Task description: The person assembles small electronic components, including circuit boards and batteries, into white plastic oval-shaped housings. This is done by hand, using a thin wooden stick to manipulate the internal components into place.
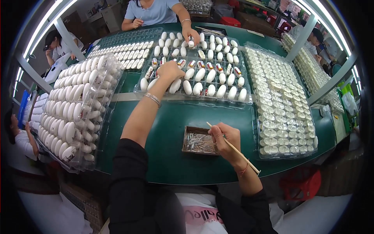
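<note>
My left hand [168, 72] reaches forward over the near left part of a clear plastic tray [194, 97] filled with white oval shells [200, 74]; its fingers are closed on one piece there. A silver bracelet sits on that wrist. My right hand [225, 138] grips a thin wooden stick [239, 153] and rests beside a small brown cardboard box [199, 141] of small metal pins. Some tray pockets hold open halves with red and metal parts [200, 64].
Stacked trays of white shells [76, 109] fill the left of the green table [156, 156]. A tray of clear-covered parts [282, 105] lies at the right. A person in a blue shirt opposite has a hand [190, 36] on the far tray. Other people sit at the left and far right.
</note>
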`<state>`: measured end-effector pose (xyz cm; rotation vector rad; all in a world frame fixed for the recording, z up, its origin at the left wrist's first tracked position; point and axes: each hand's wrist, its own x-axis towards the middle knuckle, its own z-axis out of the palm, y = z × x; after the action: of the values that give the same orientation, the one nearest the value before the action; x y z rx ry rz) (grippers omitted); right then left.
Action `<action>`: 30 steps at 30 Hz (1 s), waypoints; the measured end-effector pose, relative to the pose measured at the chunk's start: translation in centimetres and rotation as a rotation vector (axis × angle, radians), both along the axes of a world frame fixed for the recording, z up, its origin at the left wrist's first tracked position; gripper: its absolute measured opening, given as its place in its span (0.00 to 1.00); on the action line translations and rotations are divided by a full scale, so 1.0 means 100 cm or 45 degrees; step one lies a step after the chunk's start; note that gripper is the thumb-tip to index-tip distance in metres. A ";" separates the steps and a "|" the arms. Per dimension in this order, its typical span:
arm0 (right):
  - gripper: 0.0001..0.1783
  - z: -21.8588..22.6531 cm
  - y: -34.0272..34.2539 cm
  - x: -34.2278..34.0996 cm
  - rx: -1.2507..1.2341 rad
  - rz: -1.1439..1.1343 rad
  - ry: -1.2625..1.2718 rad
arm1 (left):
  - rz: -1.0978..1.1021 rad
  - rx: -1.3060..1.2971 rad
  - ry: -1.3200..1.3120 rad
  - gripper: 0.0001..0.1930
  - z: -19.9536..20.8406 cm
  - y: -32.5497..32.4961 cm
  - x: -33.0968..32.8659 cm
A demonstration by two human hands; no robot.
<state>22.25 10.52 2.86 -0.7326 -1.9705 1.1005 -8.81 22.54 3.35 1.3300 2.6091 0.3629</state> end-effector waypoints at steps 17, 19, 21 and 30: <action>0.11 0.000 0.009 0.001 -0.281 0.080 0.171 | -0.446 0.534 -1.339 0.13 0.050 -0.175 0.076; 0.13 -0.004 0.010 -0.005 -0.236 0.130 0.214 | -0.544 0.568 -1.208 0.12 0.042 -0.183 0.085; 0.15 -0.008 0.012 -0.007 -0.155 0.110 0.212 | -0.707 0.582 -1.011 0.13 0.041 -0.183 0.090; 0.16 -0.013 0.019 -0.006 -0.134 0.231 0.244 | -0.810 0.782 -0.950 0.22 0.023 -0.180 0.102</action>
<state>21.62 12.38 1.57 -0.4885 -1.8537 1.3393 1.40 4.56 5.61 1.6613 1.4174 1.2963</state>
